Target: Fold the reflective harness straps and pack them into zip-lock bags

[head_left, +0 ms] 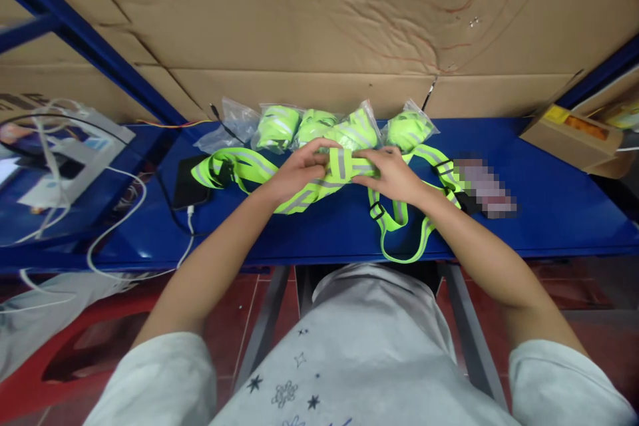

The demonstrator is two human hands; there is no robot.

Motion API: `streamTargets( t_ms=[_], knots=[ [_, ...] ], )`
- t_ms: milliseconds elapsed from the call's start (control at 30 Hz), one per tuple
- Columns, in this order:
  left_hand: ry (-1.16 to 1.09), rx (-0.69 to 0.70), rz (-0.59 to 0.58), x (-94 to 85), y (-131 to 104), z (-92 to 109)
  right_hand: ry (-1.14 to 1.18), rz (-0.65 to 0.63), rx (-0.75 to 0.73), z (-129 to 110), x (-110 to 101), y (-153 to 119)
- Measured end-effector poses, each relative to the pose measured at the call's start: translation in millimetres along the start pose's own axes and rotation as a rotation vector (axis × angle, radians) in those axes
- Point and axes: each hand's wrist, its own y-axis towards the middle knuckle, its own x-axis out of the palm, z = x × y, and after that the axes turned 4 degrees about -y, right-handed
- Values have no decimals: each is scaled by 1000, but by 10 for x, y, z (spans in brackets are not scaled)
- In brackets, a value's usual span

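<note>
Both hands hold a neon yellow-green reflective strap harness [299, 200] with silver stripes, just above the blue table. My left hand [304, 170] closes on the left side of a folded section, and my right hand [392, 175] pinches its right side. Between them a short band of the strap wraps upright around the fold. Loose straps trail left to a dark buckle end and right over the table, with black slider buckles [377, 211] showing. One loop hangs at the table's front edge. Some fingertips are hidden behind the strap.
Several clear bags of rolled yellow-green straps [277, 128] line the back, beside an empty-looking plastic bag [234, 123]. A black phone [190, 183] with a white cable lies left, near a power strip [100, 146]. An open cardboard box [574, 140] stands right.
</note>
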Motion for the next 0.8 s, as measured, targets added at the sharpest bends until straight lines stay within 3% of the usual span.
streamTargets(
  t_ms=[133,233,367,467,600,700,800],
  knots=[
    [117,-2,-91,-37,-25,46,18,95,-20,166,10,-111],
    [382,58,-119,-33,-36,50,-81,223,-45,120,-74,-205],
    [1017,182,65,-6,-52,38,-201,325,-58,4,-108,-232],
    [1277,294,279,-21,-56,31,-239,324,-55,-33,-92,-240],
    [1331,312,481,-80,-53,19,-248,330,-69,-49,-102,-253],
    [1262,353,523,-85,-65,7,-179,282,-32,-68,-99,-239],
    [1177,472,528,-40,-90,-11,50,251,8,-64,-67,-182]
  ],
)
